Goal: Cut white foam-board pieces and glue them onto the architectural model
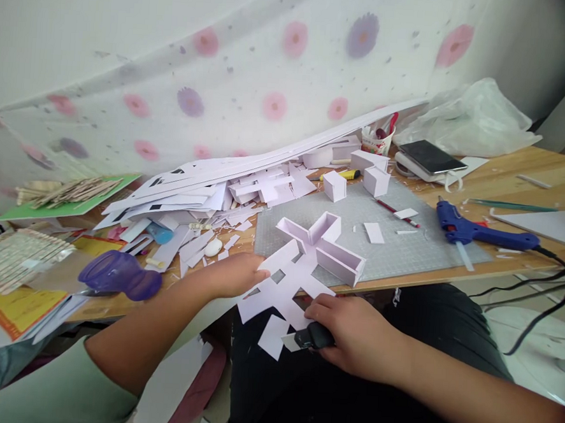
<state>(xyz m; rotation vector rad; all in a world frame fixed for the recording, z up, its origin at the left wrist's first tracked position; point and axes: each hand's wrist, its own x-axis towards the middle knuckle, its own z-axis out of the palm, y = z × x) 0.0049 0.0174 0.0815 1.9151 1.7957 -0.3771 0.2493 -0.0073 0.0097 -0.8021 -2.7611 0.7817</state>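
Observation:
My left hand (pixel 233 275) grips the left edge of a white foam-board model (pixel 308 261) that hangs over the table's front edge. The model has flat cut-out flaps and raised box walls at its far end. My right hand (pixel 347 327) is closed round a black-handled cutting tool (pixel 314 336), held against the lower flaps of the model above my lap.
A grey cutting mat (pixel 405 244) lies on the wooden table (pixel 528 182) with small white boxes (pixel 334 186) and scraps. A blue glue gun (pixel 477 234) lies at right, its cable trailing off. A pile of white board offcuts (pixel 207 194) fills the left, beside a purple tool (pixel 120 275).

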